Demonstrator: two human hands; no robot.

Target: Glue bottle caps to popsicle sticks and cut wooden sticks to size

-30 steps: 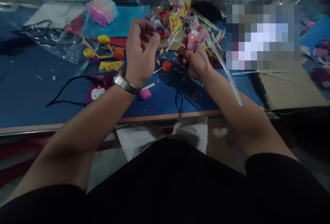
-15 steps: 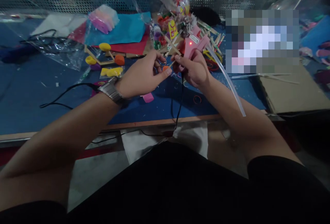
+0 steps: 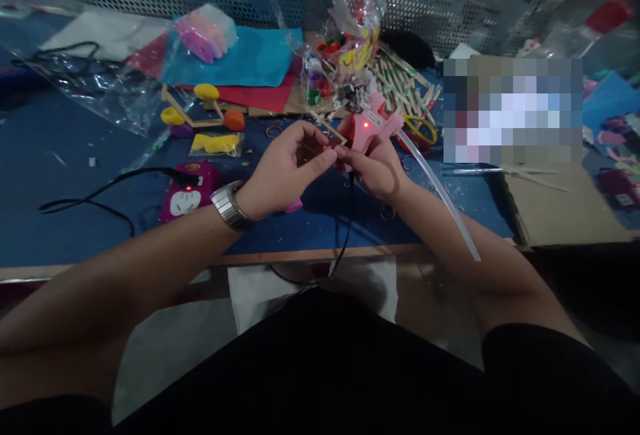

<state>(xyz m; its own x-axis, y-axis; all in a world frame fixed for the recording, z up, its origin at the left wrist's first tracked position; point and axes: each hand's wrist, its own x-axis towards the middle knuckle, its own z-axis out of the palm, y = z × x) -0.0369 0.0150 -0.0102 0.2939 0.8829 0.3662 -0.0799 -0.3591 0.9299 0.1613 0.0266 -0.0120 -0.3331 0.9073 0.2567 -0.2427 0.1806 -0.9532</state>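
My right hand (image 3: 384, 171) is wrapped round a pink hot glue gun (image 3: 367, 129) with a lit red light. A long clear glue stick (image 3: 440, 191) sticks out of its back and hangs over my forearm. The thumb and fingertips of that hand also meet a thin wooden stick (image 3: 327, 125), which slants up to the left. Just left of it, my left hand (image 3: 287, 168) is closed in a pinch, its fingertips meeting those of the right. A bit of orange shows between its fingers; most of this small piece is hidden.
Behind my left hand stand joined wooden sticks with yellow and orange caps (image 3: 234, 119). A purple power box (image 3: 173, 203) with a black cable lies left. Bagged caps (image 3: 320, 85), clothespin-like wooden pieces (image 3: 400, 81) and coloured sheets (image 3: 245, 55) fill the back. Cardboard (image 3: 560, 211) lies right.
My hands have drawn closer together, fingertips now meeting at the stick. The orange piece is more hidden. The view has shifted, showing more of the purple box.
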